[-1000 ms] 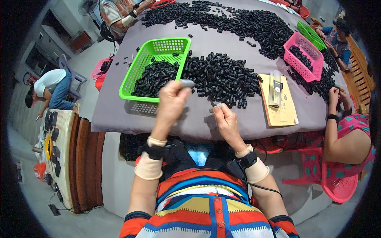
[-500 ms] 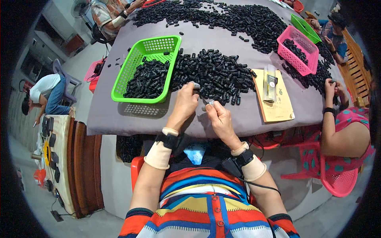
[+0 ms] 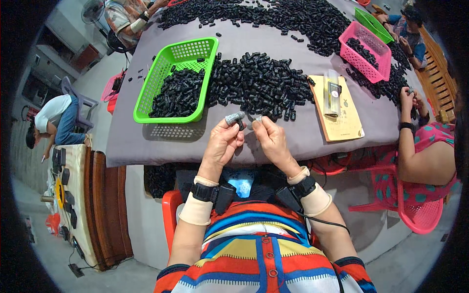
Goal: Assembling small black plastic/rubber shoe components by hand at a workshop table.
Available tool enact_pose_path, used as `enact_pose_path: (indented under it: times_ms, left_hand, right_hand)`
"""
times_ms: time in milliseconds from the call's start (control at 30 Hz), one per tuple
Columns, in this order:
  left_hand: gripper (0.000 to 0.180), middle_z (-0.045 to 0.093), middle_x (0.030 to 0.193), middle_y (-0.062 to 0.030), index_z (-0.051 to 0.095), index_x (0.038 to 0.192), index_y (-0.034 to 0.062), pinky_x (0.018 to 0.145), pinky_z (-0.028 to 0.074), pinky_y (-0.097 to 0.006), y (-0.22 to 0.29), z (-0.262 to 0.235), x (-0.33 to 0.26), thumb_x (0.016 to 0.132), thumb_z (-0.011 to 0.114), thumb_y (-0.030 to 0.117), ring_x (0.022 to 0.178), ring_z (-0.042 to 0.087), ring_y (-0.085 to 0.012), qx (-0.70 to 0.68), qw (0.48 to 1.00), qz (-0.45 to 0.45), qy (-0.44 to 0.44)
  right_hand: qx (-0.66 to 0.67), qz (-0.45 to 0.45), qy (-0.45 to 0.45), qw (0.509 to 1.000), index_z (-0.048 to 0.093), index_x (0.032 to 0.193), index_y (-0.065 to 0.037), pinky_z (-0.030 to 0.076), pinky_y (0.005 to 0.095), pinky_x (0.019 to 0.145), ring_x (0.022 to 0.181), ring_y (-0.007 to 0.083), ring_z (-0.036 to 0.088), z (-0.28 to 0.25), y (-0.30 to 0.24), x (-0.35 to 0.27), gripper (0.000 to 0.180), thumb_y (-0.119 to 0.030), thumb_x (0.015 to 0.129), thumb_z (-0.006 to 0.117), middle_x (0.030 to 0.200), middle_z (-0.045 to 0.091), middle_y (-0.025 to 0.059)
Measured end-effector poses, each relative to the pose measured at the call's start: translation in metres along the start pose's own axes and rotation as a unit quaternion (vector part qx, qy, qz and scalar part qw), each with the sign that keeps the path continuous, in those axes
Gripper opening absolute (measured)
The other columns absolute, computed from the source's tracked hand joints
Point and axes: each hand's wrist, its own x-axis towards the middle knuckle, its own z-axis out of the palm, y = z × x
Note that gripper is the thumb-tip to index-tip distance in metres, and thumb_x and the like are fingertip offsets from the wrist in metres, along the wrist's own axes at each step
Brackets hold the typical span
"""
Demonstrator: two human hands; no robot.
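Observation:
My left hand (image 3: 223,144) pinches a small black plastic piece (image 3: 240,124) between thumb and fingers; a grey cover (image 3: 234,117) wraps one fingertip. Close by on the right, my right hand (image 3: 270,141) is closed on a small, thin pointed blade (image 3: 251,117), its tip toward the black piece. Its handle is hidden in the fingers. Just beyond both hands lies a heap of similar black pieces (image 3: 259,80) on the grey tablecloth (image 3: 146,146). To the left of the heap, a green basket (image 3: 210,73) holds many more of them.
A yellow notepad (image 3: 342,124) with a clear plastic case (image 3: 332,97) on it lies right of the heap. Farther right stand a pink basket (image 3: 383,63) and another green basket (image 3: 373,24). A larger spread of black pieces (image 3: 312,34) covers the far side. Other people sit around the table.
My left hand has drawn back from the edge of the heap toward me, and a black piece now shows in its fingers. The right hand stays near it with the blade.

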Motion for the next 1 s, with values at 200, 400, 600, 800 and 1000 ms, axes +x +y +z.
enact_pose_path:
  times_ms: [200, 400, 600, 800, 1000]
  left_hand:
    - [0.027, 0.060, 0.092, -0.0061, 0.054, 0.112, 0.0033, 0.058, 0.046, -0.022, 0.000, -0.012, 0.000, 0.085, 0.056, 0.005, 0.068, 0.055, -0.0101, -0.045, 0.998, -0.002, -0.052]
    - [0.029, 0.060, 0.093, -0.0065, 0.053, 0.112, 0.0021, 0.059, 0.047, -0.019, 0.001, -0.012, 0.000, 0.083, 0.056, 0.003, 0.069, 0.055, -0.0084, -0.035, 0.998, -0.014, -0.044]
    - [0.029, 0.061, 0.093, -0.0071, 0.054, 0.112, 0.0017, 0.058, 0.046, -0.019, 0.001, -0.012, -0.001, 0.083, 0.056, 0.003, 0.067, 0.054, -0.0079, -0.038, 0.999, -0.012, -0.038]
    - [0.026, 0.061, 0.090, -0.0074, 0.055, 0.110, 0.0006, 0.058, 0.045, -0.021, 0.004, -0.008, -0.003, 0.084, 0.054, 0.001, 0.067, 0.054, -0.0104, -0.048, 0.998, -0.026, -0.035]
    - [0.024, 0.061, 0.089, -0.0066, 0.056, 0.109, 0.0015, 0.058, 0.045, -0.020, 0.004, -0.007, -0.005, 0.085, 0.054, 0.002, 0.068, 0.054, -0.0098, -0.047, 0.998, -0.027, -0.040]
  right_hand:
    - [-0.126, -0.101, -0.045, 0.986, 0.045, 0.070, 0.000, 0.037, 0.0372, 0.047, 0.051, 0.0296, 0.050, 0.003, -0.008, -0.005, 0.027, -0.020, 0.086, 0.056, 0.058, 0.049, 0.0152]
    - [-0.166, -0.158, -0.038, 0.973, 0.047, 0.073, -0.003, 0.039, 0.0413, 0.050, 0.060, 0.0351, 0.054, 0.006, -0.004, -0.007, 0.023, -0.020, 0.084, 0.058, 0.064, 0.051, 0.0153]
    - [-0.184, -0.181, -0.032, 0.966, 0.048, 0.072, -0.004, 0.040, 0.0415, 0.050, 0.060, 0.0344, 0.054, 0.008, -0.005, -0.007, 0.022, -0.019, 0.083, 0.058, 0.065, 0.052, 0.0142]
    - [-0.203, -0.185, -0.029, 0.961, 0.049, 0.073, -0.004, 0.040, 0.0423, 0.049, 0.060, 0.0349, 0.054, 0.008, -0.005, -0.006, 0.021, -0.019, 0.083, 0.058, 0.065, 0.052, 0.0140]
    - [-0.211, -0.183, -0.025, 0.960, 0.049, 0.072, -0.004, 0.041, 0.0422, 0.049, 0.060, 0.0347, 0.054, 0.009, -0.006, -0.007, 0.021, -0.019, 0.083, 0.058, 0.065, 0.052, 0.0137]
